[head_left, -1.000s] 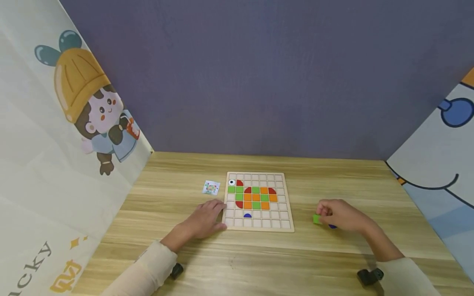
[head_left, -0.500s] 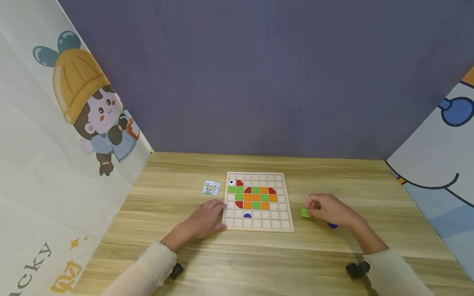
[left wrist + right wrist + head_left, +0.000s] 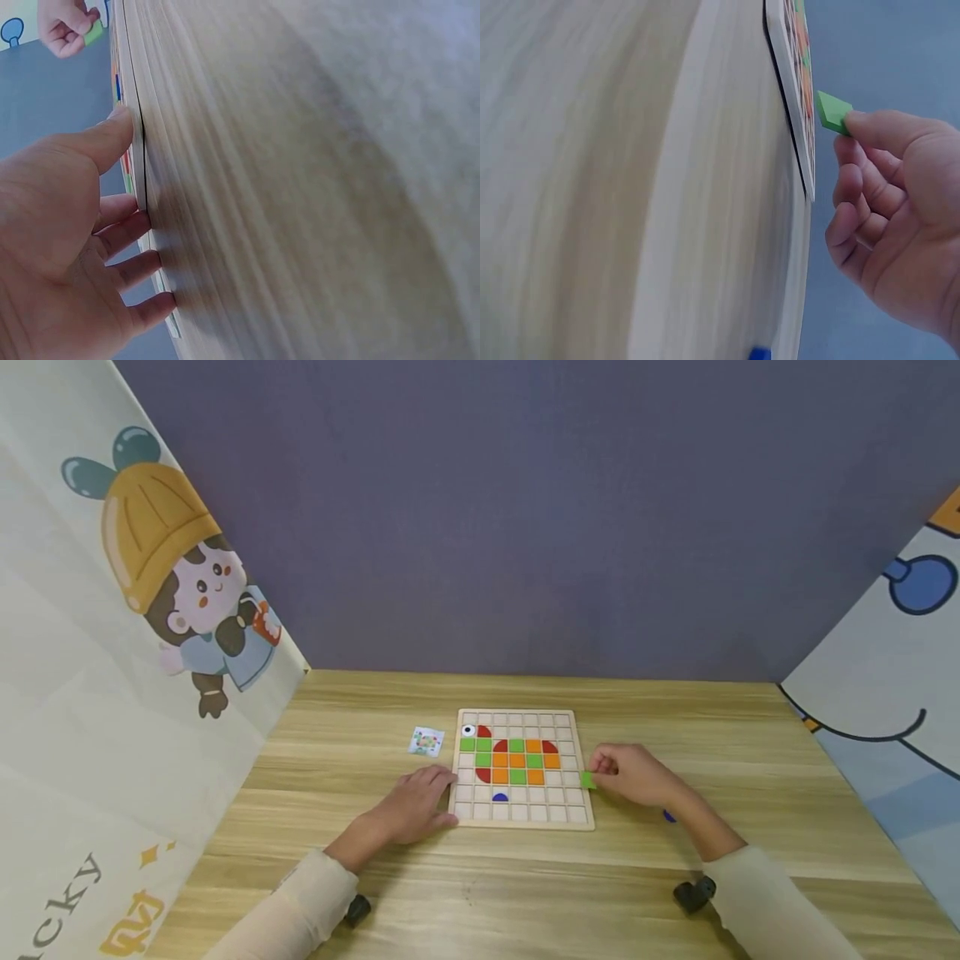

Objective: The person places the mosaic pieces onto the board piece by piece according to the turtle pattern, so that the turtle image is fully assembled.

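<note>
My right hand pinches a green square tile between thumb and forefinger, its other fingers curled in. In the head view the tile overlaps the right edge of a wooden grid board. Green, orange and red tiles form an animal-like shape on the board, with a round eye tile at upper left. A blue half-round tile sits lower down. My left hand rests at the board's left edge, fingers spread and thumb touching the near corner.
A small picture card lies left of the board. Another blue piece is on the table, partly hidden by the right forearm. A dark wall stands behind the table, with cartoon panels at both sides.
My right hand has carried the green tile leftward from the table to the board's right edge, uncovering then partly hiding the blue piece. The left hand has stayed put.
</note>
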The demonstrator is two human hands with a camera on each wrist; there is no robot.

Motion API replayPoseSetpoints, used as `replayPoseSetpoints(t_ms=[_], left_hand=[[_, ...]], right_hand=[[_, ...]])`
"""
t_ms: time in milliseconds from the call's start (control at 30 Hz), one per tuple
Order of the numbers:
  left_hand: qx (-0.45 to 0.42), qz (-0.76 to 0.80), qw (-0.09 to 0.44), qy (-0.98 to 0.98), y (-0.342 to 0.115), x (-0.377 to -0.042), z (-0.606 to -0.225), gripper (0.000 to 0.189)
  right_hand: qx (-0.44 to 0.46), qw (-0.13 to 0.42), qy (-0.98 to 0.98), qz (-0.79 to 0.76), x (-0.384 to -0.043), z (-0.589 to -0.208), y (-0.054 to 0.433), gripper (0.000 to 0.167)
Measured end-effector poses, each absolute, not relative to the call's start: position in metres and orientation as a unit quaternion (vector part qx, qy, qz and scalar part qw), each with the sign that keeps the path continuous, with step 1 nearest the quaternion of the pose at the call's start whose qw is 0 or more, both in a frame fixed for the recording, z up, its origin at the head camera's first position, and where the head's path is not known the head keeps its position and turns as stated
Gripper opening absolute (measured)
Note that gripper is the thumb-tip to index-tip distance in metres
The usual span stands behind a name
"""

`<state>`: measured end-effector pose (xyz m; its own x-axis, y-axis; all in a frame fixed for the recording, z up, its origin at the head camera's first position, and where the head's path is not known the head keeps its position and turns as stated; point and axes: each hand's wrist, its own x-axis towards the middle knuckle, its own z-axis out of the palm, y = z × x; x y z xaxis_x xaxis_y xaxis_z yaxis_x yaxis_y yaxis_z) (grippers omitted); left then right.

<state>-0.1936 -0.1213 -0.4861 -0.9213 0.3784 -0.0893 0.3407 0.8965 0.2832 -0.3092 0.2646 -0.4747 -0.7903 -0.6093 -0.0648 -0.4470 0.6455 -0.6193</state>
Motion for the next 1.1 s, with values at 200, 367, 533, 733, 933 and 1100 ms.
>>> replayPoseSetpoints(t_ms=[200,367,533,733,933,1100], left_hand=[[0.190,0.130,0.068,0.971,-0.122,-0.194,-0.487,0.066],[0.192,0.130,0.066,0.970,-0.123,-0.195,-0.488,0.066],[0.189,0.131,0.070,0.971,-0.123,-0.195,-0.488,0.066],[0.190,0.132,0.069,0.970,-0.122,-0.194,-0.487,0.066],[0.188,0.136,0.074,0.970,-0.122,-0.194,-0.486,0.065],[0.190,0.136,0.073,0.970,-0.123,-0.193,-0.486,0.065]], right_hand=[[-0.309,0.128,0.886,-0.321,-0.311,-0.479,0.250,0.006],[-0.317,0.121,0.884,-0.322,-0.312,-0.482,0.239,0.006],[-0.319,0.130,0.881,-0.324,-0.312,-0.482,0.230,0.006],[-0.320,0.142,0.882,-0.317,-0.316,-0.483,0.222,0.006],[-0.324,0.143,0.885,-0.300,-0.316,-0.483,0.214,0.006],[-0.323,0.147,0.890,-0.287,-0.316,-0.483,0.213,0.006]])
